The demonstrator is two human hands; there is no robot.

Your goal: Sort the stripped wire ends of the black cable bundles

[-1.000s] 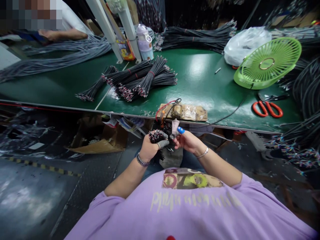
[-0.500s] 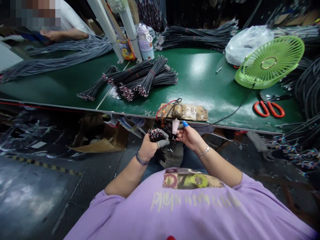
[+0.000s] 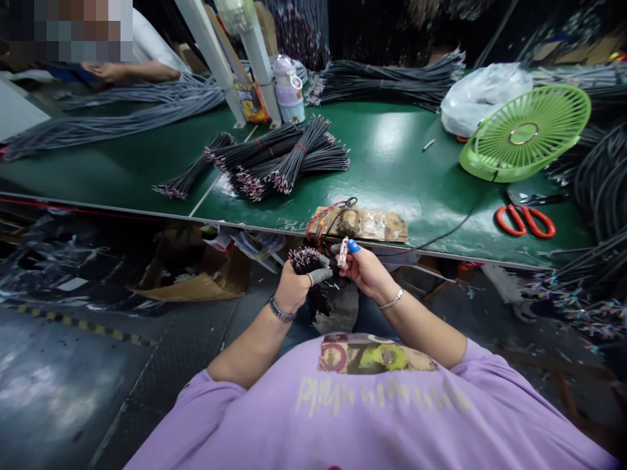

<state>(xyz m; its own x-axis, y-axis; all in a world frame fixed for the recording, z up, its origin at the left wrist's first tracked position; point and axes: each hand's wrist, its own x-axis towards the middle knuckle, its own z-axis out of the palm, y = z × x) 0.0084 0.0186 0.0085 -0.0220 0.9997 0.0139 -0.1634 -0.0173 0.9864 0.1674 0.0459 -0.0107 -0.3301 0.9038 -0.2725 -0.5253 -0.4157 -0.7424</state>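
Observation:
My left hand (image 3: pixel 294 286) is closed around a bundle of short black cables (image 3: pixel 304 261), their stripped reddish and silvery ends facing up. Grey covering shows on its thumb and a fingertip. Close beside it, my right hand (image 3: pixel 368 271) pinches a small pale pink-and-white tool (image 3: pixel 343 253), shaped like a nail clipper, though its exact kind is unclear. A blue finger cot (image 3: pixel 353 245) covers a digit of that hand. Both hands are over my lap, just below the bench edge. Beyond them, a taped wooden block (image 3: pixel 377 224) carries red and black wires.
Tied black cable bundles (image 3: pixel 289 156) lie on the green bench (image 3: pixel 392 156). To the right are a green fan (image 3: pixel 524 134), red-handled scissors (image 3: pixel 525 220) and a plastic bag (image 3: pixel 482 98). A bottle (image 3: pixel 289 91) stands behind; another person's arm (image 3: pixel 147 70) is at far left.
My right hand has shifted slightly left, toward the cable bundle. The pink-and-white tool has turned and now shows a narrower side. My left hand still holds the bundle.

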